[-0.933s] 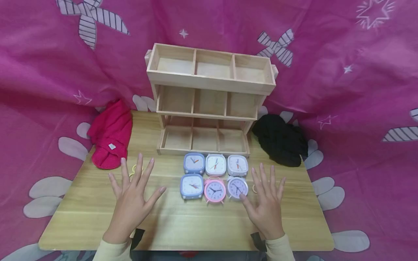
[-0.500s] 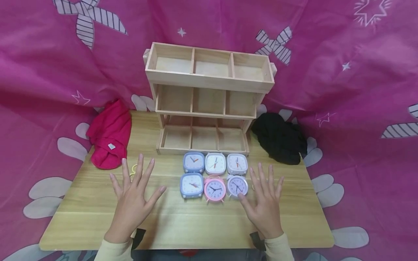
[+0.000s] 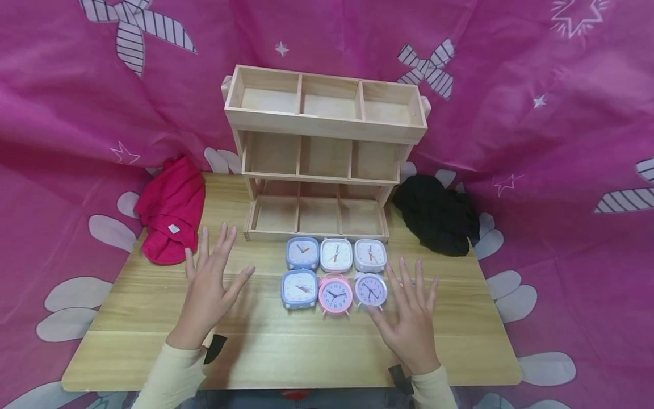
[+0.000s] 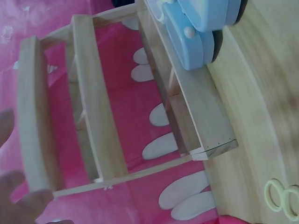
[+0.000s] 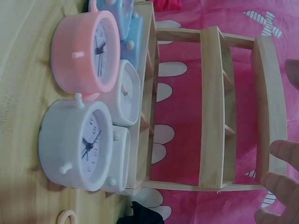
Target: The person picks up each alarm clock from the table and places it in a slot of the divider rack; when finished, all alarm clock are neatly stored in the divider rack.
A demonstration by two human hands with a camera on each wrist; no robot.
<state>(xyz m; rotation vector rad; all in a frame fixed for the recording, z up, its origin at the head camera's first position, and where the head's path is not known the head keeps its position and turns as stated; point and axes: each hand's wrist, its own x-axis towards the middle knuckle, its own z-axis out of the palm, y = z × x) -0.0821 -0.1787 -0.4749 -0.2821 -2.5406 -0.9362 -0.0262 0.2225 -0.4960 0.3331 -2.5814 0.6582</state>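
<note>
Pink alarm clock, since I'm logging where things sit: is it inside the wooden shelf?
No, the pink alarm clock rests on the table in front of the wooden shelf.

Crumpled cloths at both sides, patterned fabric behind.
A crimson, soft-looking cloth (image 3: 171, 204) with a small white label (image 3: 174, 229) lies at the left of the yellowish wood-grain bench (image 3: 296, 352), whose near corners are rounded; a bunched black cloth (image 3: 436, 216) lies at the right. Magenta fabric (image 3: 327, 34) surrounds it, printed with striped white bows (image 3: 426, 68), stars and pale ovals.
</note>
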